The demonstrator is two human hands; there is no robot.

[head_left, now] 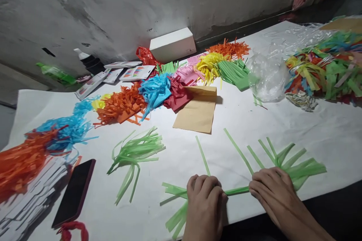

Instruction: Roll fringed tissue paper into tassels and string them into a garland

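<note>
A green tissue-paper tassel (237, 191) lies across the front edge of the white-covered table, its middle rolled into a narrow band and its cut strips fanning out at both ends. My left hand (204, 205) is closed over the band's left part, fingers curled and pressed down. Around the right part my right hand (273, 190) is closed too, with the strips spreading beyond it. The fingertips of both hands are partly hidden. Left of my hands rests another green tassel (134, 154), folded at one end and apart from them.
Orange, blue, red, yellow and green fringed paper bundles (155, 90) line the back of the table. A brown envelope (198, 111) lies mid-table. To the left are a phone (75, 192) and white paper strips (34, 196). A clear plastic bag (267, 77) and a colourful tassel heap (333, 69) sit right.
</note>
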